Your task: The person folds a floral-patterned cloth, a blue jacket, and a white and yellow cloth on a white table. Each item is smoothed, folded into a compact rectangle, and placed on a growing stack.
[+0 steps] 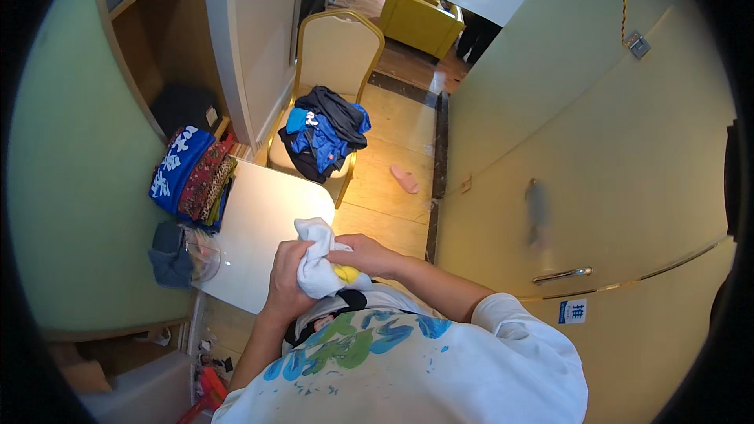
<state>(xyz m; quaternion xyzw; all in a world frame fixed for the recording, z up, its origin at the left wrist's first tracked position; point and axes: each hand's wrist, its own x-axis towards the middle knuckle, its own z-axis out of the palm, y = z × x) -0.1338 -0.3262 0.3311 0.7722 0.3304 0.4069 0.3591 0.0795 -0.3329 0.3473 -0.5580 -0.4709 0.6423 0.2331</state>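
A bunched white cloth item with a yellow patch [318, 265], perhaps a sock, is held between my two hands in front of my body. My left hand [288, 277] grips its left side, thumb pressed over the top. From the right, my right hand [366, 256] pinches it near the middle, fingers partly hidden by the fabric. Just beyond my hands lies the corner of a small white table [271, 206]. A stack of folded clothes [197, 176] sits at its far left, near a clear plastic container [203, 253] with a blue-grey cloth [171, 254] over it.
Dark and blue clothes [327, 129] are heaped on a gold-framed chair [340, 41] past the table. One pink slipper [404, 179] lies on the wooden floor. A door with a metal handle [562, 275] stands at right; a yellow armchair [418, 20] is farther off.
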